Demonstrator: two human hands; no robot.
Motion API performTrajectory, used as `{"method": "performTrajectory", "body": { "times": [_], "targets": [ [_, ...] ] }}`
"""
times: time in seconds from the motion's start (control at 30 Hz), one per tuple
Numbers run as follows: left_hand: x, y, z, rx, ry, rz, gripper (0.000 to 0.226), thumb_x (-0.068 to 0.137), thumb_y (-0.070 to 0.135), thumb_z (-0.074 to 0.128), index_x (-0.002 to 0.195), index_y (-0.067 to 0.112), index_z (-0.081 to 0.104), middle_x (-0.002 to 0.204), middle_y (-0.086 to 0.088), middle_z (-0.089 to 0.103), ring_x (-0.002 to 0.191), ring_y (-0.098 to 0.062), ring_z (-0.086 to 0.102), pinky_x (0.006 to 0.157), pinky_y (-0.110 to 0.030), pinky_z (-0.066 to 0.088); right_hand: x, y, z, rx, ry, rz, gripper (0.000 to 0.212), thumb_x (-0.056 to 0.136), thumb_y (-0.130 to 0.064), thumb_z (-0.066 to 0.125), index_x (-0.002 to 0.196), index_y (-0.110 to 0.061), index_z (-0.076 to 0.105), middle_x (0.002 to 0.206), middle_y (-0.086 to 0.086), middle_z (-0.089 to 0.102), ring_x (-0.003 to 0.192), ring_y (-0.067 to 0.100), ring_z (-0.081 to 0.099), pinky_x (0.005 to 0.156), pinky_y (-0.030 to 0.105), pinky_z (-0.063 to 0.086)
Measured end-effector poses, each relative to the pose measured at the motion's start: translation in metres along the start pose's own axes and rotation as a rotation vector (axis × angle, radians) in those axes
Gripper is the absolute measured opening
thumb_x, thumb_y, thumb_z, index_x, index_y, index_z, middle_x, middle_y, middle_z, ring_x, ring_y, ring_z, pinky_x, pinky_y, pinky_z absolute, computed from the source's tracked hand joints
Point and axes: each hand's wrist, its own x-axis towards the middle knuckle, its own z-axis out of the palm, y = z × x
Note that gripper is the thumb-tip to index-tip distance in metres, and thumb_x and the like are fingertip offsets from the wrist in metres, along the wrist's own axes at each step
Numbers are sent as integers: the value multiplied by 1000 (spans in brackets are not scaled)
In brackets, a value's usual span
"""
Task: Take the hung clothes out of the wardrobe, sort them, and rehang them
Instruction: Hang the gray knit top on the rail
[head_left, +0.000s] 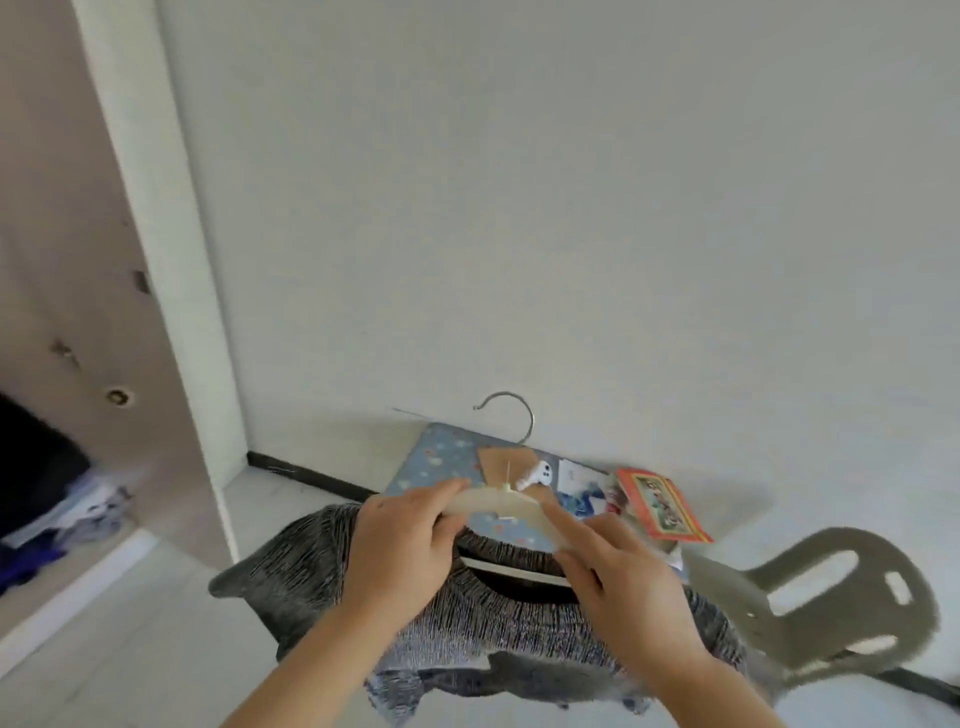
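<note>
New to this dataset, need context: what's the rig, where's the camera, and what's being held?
No machine: these are a person's bare hands, filmed by one wide-angle camera worn on the head, looking forward and down. The left hand and right hand each grip an arm of a pale plastic clothes hanger, above a grey knitted sweater. Behind lies a blue star-patterned surface with a red-and-orange printed packet. Right: a grey plastic chair. Left: an open wardrobe holding dark clothes.

The hanger (506, 505) lies over the sweater (311, 577); chair (836, 618) right, wardrobe (57, 270) left
</note>
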Motion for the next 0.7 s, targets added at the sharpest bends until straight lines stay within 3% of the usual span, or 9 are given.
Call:
{"method": "performTrajectory", "body": {
  "times": [0.1,0.17,0.23,0.4,0.53,0.7],
  "targets": [
    [16,-45,-49,109,112,-95,33,80,19,69,113,22,65,79,7,68,57,-9,53,67,-31,43,66,-35,38,80,47,-194,39,76,-11,69,115,-17,66,81,-4,64,58,11,59,43,16,45],
    [26,-75,-79,172,189,-161,33,84,24,64,117,24,62,90,6,69,72,-14,61,77,-33,47,107,-60,65,145,79,-304,36,77,-12,65,112,-15,68,81,-1,63,59,13,59,45,18,46],
    [33,-105,-107,238,279,-211,35,86,27,61,121,26,60,100,6,68,87,-15,61,87,-35,45,145,-84,91,202,105,-405,35,77,-8,69,111,-13,68,83,1,62,62,15,60,48,20,48],
    [43,-166,-175,440,388,-350,39,90,32,53,129,29,51,117,8,62,108,-14,54,96,-30,37,229,-146,147,337,105,-594,45,67,-3,78,110,-10,68,84,-1,63,66,12,61,55,17,48],
    [47,-204,-218,570,445,-447,35,90,30,55,125,33,53,104,10,64,98,-13,55,86,-28,35,281,-195,188,398,102,-722,49,63,-4,82,109,-11,68,82,-2,64,64,14,61,50,16,45],
    [53,-259,-268,611,482,-565,33,90,25,54,122,33,56,99,11,65,93,-11,55,86,-31,41,333,-262,237,426,103,-875,51,62,-7,83,111,-11,68,78,-2,64,58,13,59,44,21,49]
  ]
}}
